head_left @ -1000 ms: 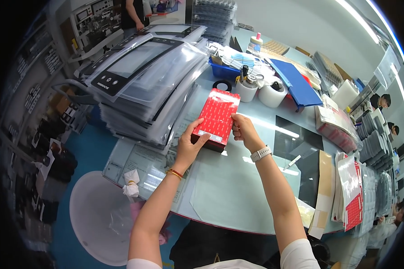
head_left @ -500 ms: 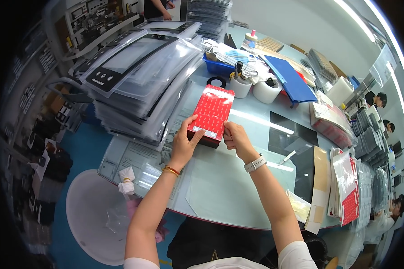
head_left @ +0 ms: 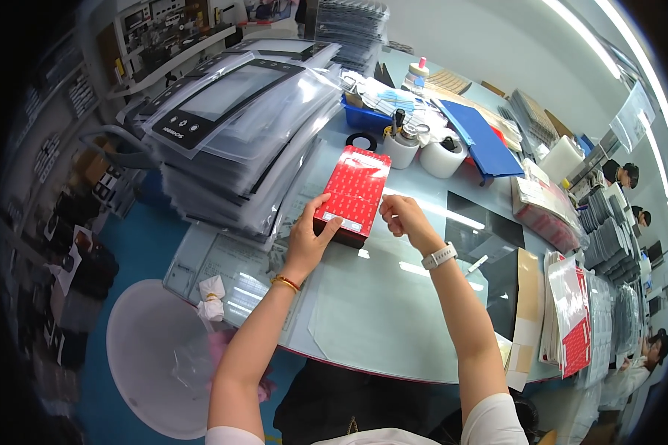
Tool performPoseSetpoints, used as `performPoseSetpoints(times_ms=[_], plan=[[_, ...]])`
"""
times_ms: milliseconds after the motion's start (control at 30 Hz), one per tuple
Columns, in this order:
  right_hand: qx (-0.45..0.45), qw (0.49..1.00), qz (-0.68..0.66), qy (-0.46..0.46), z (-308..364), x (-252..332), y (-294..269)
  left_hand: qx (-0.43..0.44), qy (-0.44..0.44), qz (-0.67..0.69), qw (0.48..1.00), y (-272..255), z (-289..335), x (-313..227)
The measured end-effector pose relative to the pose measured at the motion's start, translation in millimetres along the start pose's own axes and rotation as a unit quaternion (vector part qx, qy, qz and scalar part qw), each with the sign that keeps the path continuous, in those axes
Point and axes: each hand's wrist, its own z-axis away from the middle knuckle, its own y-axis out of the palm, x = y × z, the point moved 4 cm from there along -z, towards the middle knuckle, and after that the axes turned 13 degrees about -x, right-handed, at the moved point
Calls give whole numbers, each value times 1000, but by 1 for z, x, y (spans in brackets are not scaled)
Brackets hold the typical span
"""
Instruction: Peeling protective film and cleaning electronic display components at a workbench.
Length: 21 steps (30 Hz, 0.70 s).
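Observation:
On the glass-topped table lies a red-topped block with rows of small pale print, a white strip at its near end and dark sides. Whether it is a box or a stack of thin panels I cannot tell. My left hand grips its near left corner, thumb on top and fingers along the left side. Just off the block's right edge, my right hand is closed, thumb and forefinger pinched together. Anything between those fingertips is too small to make out.
A tall pile of plastic-sleeved panels stands left of the block. Beyond it are a black tape ring, white rolls, a blue bin and a blue folder. Cardboard lies right; a white bin stands below the table.
My right hand has moved away from the block's right edge, to the right, with its fingers still pinched. My left hand keeps its hold, and the block lies as before.

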Motion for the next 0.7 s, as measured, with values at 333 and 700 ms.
performPoseSetpoints(times_ms=[333, 700], plan=[[71, 997, 16, 13, -16, 11, 6, -5, 1, -4, 1000, -1, 0, -1], [95, 995, -2, -6, -22, 10, 5, -14, 12, -7, 1000, 0, 0, 4]])
